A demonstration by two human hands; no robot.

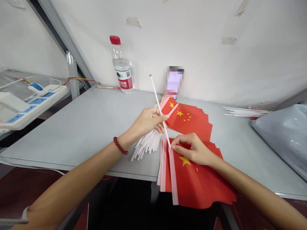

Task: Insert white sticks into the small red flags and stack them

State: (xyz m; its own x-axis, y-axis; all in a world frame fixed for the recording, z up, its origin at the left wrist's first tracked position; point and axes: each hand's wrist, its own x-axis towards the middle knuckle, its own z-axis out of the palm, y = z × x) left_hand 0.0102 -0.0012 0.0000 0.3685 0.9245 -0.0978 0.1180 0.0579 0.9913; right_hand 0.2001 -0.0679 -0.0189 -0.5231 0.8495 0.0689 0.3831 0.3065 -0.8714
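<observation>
My left hand (152, 121) pinches a white flagpole stick (157, 97) with a gold tip, tilted with its tip up and away. The stick's lower end meets the top of the white sleeve on a red flag (200, 182) with yellow stars. My right hand (192, 147) pinches the flag at that sleeve opening, thumb and forefinger closed on the cloth. More flags lie stacked under this one, hanging over the table's front edge. Behind my left hand rests a bundle of white sticks (147, 143). Farther back lies another pile of red flags (192, 118).
A water bottle (122, 70) with a red cap and a blurred phone (174, 80) stand by the wall. Loose white sticks (247, 111) and a grey plastic bag (285, 134) are at the right. A power strip (35, 105) with cables lies at the left.
</observation>
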